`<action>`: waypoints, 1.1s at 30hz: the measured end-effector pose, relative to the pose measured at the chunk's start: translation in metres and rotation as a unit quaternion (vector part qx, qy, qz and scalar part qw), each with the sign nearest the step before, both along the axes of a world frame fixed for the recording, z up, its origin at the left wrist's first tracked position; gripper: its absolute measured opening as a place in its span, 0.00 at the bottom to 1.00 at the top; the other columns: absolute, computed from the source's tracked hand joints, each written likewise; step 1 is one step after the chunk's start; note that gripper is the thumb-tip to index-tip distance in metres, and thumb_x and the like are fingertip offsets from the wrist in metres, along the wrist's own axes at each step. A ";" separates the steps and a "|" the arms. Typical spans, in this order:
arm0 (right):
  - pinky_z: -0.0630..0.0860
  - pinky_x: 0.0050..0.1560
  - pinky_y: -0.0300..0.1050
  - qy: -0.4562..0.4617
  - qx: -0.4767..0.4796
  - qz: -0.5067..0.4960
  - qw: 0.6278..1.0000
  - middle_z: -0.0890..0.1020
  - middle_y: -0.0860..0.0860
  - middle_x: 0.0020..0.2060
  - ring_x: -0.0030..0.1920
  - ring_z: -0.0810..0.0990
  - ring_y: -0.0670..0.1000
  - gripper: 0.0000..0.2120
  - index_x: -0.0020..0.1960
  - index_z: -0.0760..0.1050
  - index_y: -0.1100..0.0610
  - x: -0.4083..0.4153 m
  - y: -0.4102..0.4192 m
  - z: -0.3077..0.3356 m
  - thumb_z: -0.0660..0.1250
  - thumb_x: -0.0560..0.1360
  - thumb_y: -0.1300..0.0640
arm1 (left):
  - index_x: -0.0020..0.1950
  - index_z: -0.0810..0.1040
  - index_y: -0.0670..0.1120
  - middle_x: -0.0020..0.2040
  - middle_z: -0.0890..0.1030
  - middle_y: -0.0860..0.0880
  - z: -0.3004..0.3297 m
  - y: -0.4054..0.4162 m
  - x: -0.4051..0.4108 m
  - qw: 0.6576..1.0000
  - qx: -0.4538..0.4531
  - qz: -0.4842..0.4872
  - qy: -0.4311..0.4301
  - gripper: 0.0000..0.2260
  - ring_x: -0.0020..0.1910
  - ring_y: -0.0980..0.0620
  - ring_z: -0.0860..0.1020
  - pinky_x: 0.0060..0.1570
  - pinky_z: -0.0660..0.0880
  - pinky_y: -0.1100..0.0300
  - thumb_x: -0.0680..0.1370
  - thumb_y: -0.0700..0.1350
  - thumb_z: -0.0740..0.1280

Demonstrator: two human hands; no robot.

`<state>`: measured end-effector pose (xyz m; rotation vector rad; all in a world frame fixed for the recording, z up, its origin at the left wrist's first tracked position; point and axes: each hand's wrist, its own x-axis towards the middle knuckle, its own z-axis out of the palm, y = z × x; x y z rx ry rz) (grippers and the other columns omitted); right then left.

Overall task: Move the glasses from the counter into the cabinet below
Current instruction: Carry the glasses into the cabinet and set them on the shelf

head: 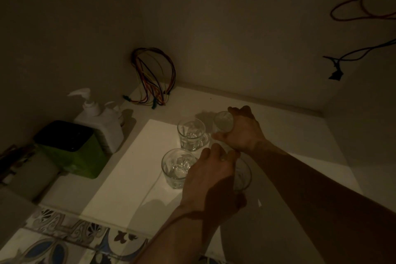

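Several clear glasses stand on the white counter [120, 182] in dim light. One glass [191, 134] stands at the back and another glass [177, 168] nearer, both free. My right hand [243, 133] grips a third glass [223, 122], tilted with its base toward me, just right of the back glass. My left hand [211, 180] reaches over a fourth glass [242, 176], its fingers curled on the rim; most of that glass is hidden by the hand. The cabinet below is out of view.
A white pump bottle [100, 120] and a green box with a black lid [72, 148] stand at the left. Coloured wires [153, 79] hang from the wall at the back corner. Patterned tiles [64, 238] run along the front edge.
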<state>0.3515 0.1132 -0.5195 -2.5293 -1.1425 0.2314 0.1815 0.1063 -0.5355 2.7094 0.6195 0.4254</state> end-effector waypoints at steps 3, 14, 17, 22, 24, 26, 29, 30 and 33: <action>0.69 0.65 0.45 0.019 0.008 0.002 1.000 0.66 0.57 0.71 0.70 0.70 0.57 0.48 0.78 0.61 0.55 0.000 -0.002 0.002 0.79 0.66 0.41 | 0.74 0.61 0.55 0.66 0.67 0.48 -0.001 -0.001 0.000 1.000 0.001 -0.002 0.000 0.40 0.63 0.46 0.67 0.56 0.73 0.51 0.66 0.58 0.74; 0.75 0.62 0.52 -0.016 0.021 -0.013 1.000 0.69 0.58 0.68 0.66 0.74 0.59 0.36 0.76 0.63 0.54 -0.018 -0.034 0.028 0.64 0.76 0.34 | 0.75 0.55 0.57 0.72 0.62 0.49 0.003 -0.006 -0.005 0.999 0.007 0.000 0.033 0.38 0.66 0.47 0.65 0.57 0.71 0.52 0.70 0.64 0.68; 0.74 0.63 0.53 -0.016 0.011 -0.017 1.000 0.69 0.58 0.69 0.67 0.73 0.59 0.34 0.76 0.63 0.55 -0.026 -0.047 0.042 0.59 0.78 0.34 | 0.77 0.52 0.57 0.74 0.60 0.51 0.009 -0.007 -0.016 0.999 0.002 0.009 0.041 0.42 0.69 0.48 0.63 0.64 0.66 0.52 0.70 0.73 0.61; 0.73 0.64 0.55 -0.022 -0.013 -0.038 0.999 0.70 0.58 0.68 0.66 0.73 0.60 0.31 0.75 0.65 0.54 -0.045 -0.077 0.070 0.52 0.81 0.35 | 0.78 0.53 0.56 0.77 0.60 0.52 0.041 -0.006 -0.040 0.997 0.018 0.026 0.071 0.39 0.74 0.50 0.59 0.70 0.58 0.54 0.72 0.74 0.52; 0.72 0.63 0.55 -0.023 -0.025 -0.046 0.998 0.72 0.58 0.67 0.65 0.73 0.60 0.30 0.73 0.66 0.54 -0.056 -0.092 0.083 0.51 0.81 0.35 | 0.79 0.54 0.54 0.78 0.59 0.50 0.058 -0.007 -0.051 0.995 0.016 0.030 0.096 0.37 0.76 0.49 0.57 0.73 0.56 0.53 0.75 0.72 0.51; 0.72 0.65 0.55 -0.014 -0.042 -0.052 0.998 0.71 0.58 0.67 0.67 0.73 0.61 0.29 0.73 0.66 0.54 -0.068 -0.105 0.100 0.51 0.81 0.36 | 0.79 0.54 0.54 0.79 0.58 0.50 0.079 -0.011 -0.062 0.992 0.007 0.032 0.122 0.35 0.77 0.49 0.56 0.74 0.55 0.52 0.76 0.70 0.50; 0.73 0.65 0.55 0.015 -0.060 -0.071 0.996 0.72 0.57 0.67 0.67 0.73 0.61 0.29 0.73 0.68 0.53 -0.088 -0.126 0.133 0.52 0.81 0.35 | 0.79 0.56 0.53 0.79 0.59 0.50 0.117 -0.019 -0.077 0.989 -0.003 0.037 0.143 0.34 0.76 0.49 0.56 0.74 0.55 0.52 0.77 0.70 0.50; 0.73 0.65 0.55 0.021 -0.062 -0.073 0.995 0.72 0.57 0.67 0.67 0.73 0.61 0.29 0.72 0.69 0.53 -0.095 -0.133 0.144 0.52 0.81 0.35 | 0.79 0.56 0.53 0.79 0.59 0.50 0.130 -0.021 -0.081 0.988 -0.005 0.039 0.149 0.34 0.76 0.49 0.57 0.74 0.55 0.52 0.77 0.69 0.50; 0.72 0.63 0.54 0.055 -0.080 -0.074 0.992 0.72 0.56 0.68 0.67 0.73 0.60 0.29 0.72 0.69 0.52 -0.122 -0.158 0.184 0.52 0.80 0.35 | 0.79 0.55 0.54 0.79 0.58 0.51 0.176 -0.037 -0.099 0.982 -0.021 0.039 0.186 0.33 0.77 0.49 0.56 0.74 0.55 0.51 0.78 0.69 0.50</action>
